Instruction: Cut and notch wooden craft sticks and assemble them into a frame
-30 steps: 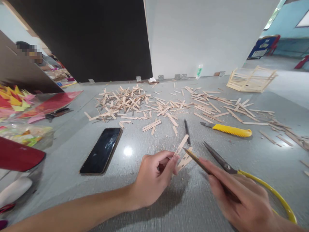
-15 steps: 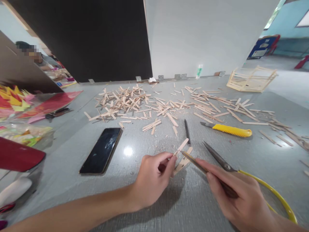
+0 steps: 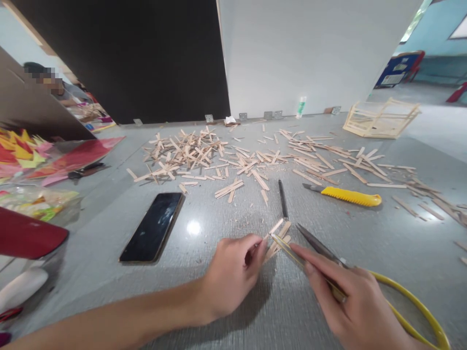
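Stick (image 3: 277, 225) (left hand (image 3: 231, 279)), apart from phone edge (image 3: 170, 228)

One phone (image 3: 151, 228); one yellow cutter (image 3: 350, 196); one pair of scissors (image 3: 317, 241); one green-labelled tube (image 3: 301, 107); wooden sticks (image 3: 229, 189) beyond counting.

Two bare hands, fingertips nearly meeting.
The left hand (image 3: 233, 274) pinches with thumb and forefinger, a small hollow between them (its forearm (image 3: 120, 311) slants in from the lower left); the right hand (image 3: 359, 299) reaches in from the lower right, its forefinger (image 3: 324, 260) extended toward the left hand's grip, other fingers curled.
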The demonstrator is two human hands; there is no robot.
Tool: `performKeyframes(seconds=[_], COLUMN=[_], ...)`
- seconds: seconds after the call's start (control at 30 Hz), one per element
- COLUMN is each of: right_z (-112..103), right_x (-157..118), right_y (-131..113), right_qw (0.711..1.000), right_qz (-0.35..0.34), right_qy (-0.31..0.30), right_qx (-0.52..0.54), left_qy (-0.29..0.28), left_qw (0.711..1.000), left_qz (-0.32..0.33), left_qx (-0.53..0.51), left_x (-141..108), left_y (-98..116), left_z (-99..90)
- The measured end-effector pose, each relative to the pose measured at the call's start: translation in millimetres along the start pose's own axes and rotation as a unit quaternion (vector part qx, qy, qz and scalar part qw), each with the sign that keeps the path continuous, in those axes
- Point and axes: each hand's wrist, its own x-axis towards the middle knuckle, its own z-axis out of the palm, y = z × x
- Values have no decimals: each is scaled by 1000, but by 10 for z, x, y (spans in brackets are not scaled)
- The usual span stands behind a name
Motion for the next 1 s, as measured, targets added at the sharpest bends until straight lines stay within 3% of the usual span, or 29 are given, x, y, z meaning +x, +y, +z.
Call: performKeyframes(seconds=[0.53,0.67,0.83,1.0], right_z=[-29,-30,-45,-79], right_x=[23,41,36,20], right_y=[-32,-35,-49,-145], right_qw=[997,987,951,928], right_qz=[69,118,196,207], right_qy=[-46,-83,-119,-118], right_qx=[9,70,208,285], left_qy=[-20,-16,-14,-23], left_qw=[1000,1000,1000,999], left_qz=[-10,-13,-16,-29], left_qx=[12,11,1,-27], left_x=[6,2,-1,10], left_y=[3,-8,6,24], left_z=[-9,-2,-4,-8])
